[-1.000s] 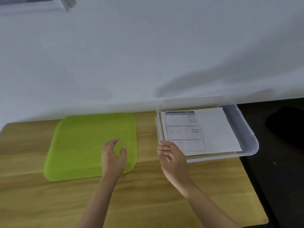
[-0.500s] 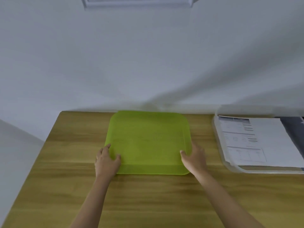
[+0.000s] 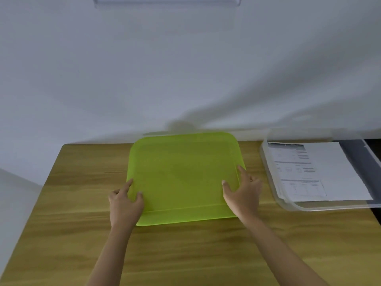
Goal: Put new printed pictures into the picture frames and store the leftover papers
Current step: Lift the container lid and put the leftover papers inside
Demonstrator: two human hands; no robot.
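**Both hands on the green lid, papers waiting in the clear box**

The left hand [image 3: 124, 203] sits at the near-left corner of the green lid [image 3: 183, 176], thumb lying on top and index finger stretched along the side edge. The right hand [image 3: 243, 195] mirrors it at the near-right edge, fingers spread over the rim. Neither grip looks closed around the lid yet; both are open and resting on it, and whether any fingertip is hooked beneath the edge cannot be seen.

The lid lies flat in the middle of the wooden tabletop [image 3: 185, 254]. To its right, well apart, stands the clear plastic box [image 3: 305, 207] with the leftover papers [image 3: 321, 172] stacked inside, a printed sheet on top. No picture frames are in view.

The step in hand looks like picking up the lid to cover the box. To do it well, slide the fingertips under both side edges before lifting, raise the two sides evenly so the thin plastic does not flex or tip, then carry it across level and line up its corners with the box rim before pressing down.
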